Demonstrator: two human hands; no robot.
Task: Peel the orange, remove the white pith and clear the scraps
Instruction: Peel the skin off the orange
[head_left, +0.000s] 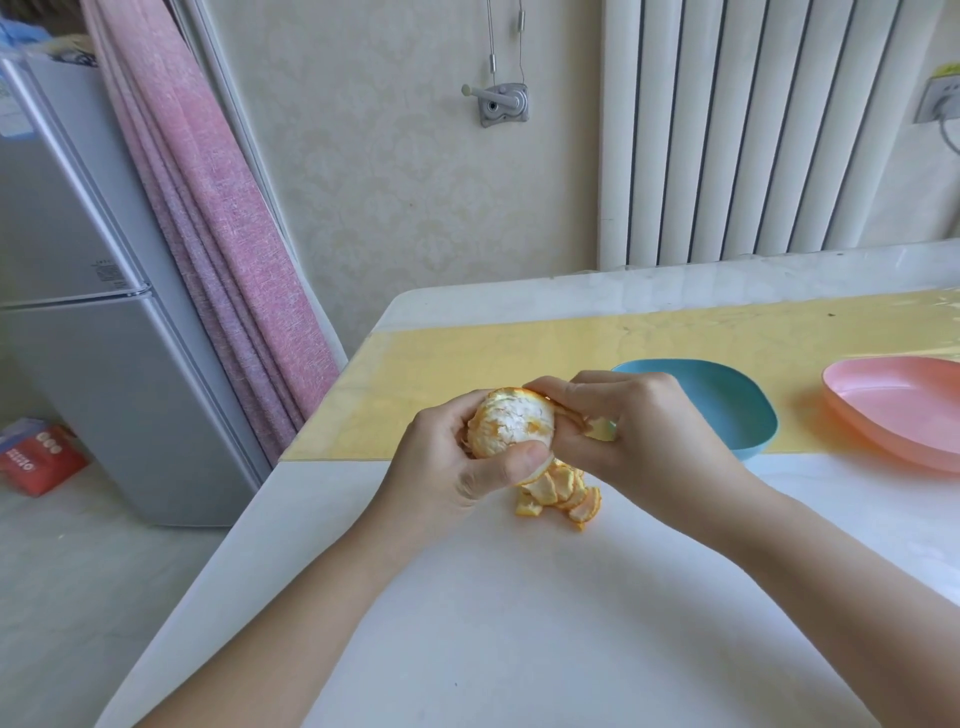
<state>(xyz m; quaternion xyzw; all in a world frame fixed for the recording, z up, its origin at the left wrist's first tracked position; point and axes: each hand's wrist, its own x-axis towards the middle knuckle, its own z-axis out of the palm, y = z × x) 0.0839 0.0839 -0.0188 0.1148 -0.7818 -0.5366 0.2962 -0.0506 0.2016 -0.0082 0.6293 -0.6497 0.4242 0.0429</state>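
Observation:
A mostly peeled orange (511, 422), pale with white pith and orange patches, is held above the white table (519, 623). My left hand (452, 467) grips it from the left and below, thumb across its lower front. My right hand (634, 431) holds its right side, fingers curled over the top edge and pinching a strip of peel there. A pile of orange peel scraps (563, 496) lies on the table just under both hands.
A blue bowl (727, 405) stands right behind my right hand on a yellow mat (441, 374). A pink dish (898, 410) sits at the far right. The table's left edge drops to the floor beside a grey fridge (104, 312).

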